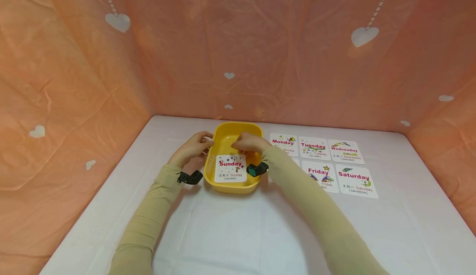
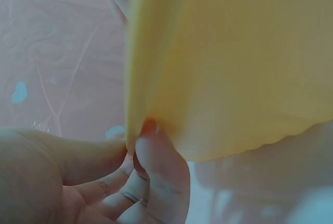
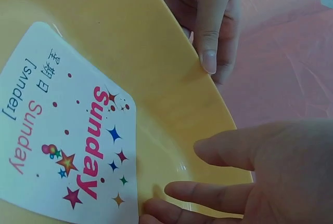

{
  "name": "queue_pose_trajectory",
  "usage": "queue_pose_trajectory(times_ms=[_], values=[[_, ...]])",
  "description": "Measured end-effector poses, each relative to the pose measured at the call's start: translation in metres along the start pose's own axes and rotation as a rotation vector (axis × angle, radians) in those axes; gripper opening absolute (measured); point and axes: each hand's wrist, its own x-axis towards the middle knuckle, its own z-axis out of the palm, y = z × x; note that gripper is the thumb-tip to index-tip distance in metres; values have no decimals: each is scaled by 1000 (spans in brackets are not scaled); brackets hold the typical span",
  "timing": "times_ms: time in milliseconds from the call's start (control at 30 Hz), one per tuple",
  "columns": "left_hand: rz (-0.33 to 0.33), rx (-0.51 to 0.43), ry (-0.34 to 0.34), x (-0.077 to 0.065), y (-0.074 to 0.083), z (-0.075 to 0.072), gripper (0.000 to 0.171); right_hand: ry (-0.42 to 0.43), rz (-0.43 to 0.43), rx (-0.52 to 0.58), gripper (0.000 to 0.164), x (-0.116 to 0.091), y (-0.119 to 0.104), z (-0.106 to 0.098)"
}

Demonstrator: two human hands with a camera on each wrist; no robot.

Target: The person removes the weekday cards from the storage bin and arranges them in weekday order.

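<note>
A yellow plastic tray (image 1: 223,189) stands on the white cloth, with a white Sunday card (image 1: 230,169) lying face up inside its near end. At the tray's left side, my left hand (image 1: 193,147) pinches the rim between thumb and finger, as the left wrist view shows. My right hand (image 1: 251,142) hovers over the tray's right side, fingers pointing inward. In the right wrist view, its thumb and fingers (image 3: 221,148) are apart with nothing between them. The lowest fingertips come close to the Sunday card's edge; whether they touch it I cannot tell.
Right of the tray, weekday cards lie in two rows: Monday (image 1: 283,143), Tuesday (image 1: 314,148) and Wednesday (image 1: 346,151) behind, Friday (image 1: 320,176) and Saturday (image 1: 356,180) in front. My right sleeve mostly covers another card (image 1: 295,161). Orange cloth walls (image 1: 238,52) enclose the table's back and sides.
</note>
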Motion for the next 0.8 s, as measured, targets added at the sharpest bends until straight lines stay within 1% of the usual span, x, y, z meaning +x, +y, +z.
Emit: queue_pose_trajectory(times_ms=[267, 600, 700, 800], values=[[-6, 2, 0, 1, 1, -1, 35, -15, 18, 35, 33, -2, -1, -1], [-8, 13, 5, 1, 0, -1, 36, 17, 14, 24, 33, -3, 0, -3], [-7, 10, 8, 1, 0, -1, 35, 12, -6, 23, 31, -5, 0, -3], [-1, 5, 7, 0, -2, 0, 35, 6, -40, 11, 23, -6, 1, -3]])
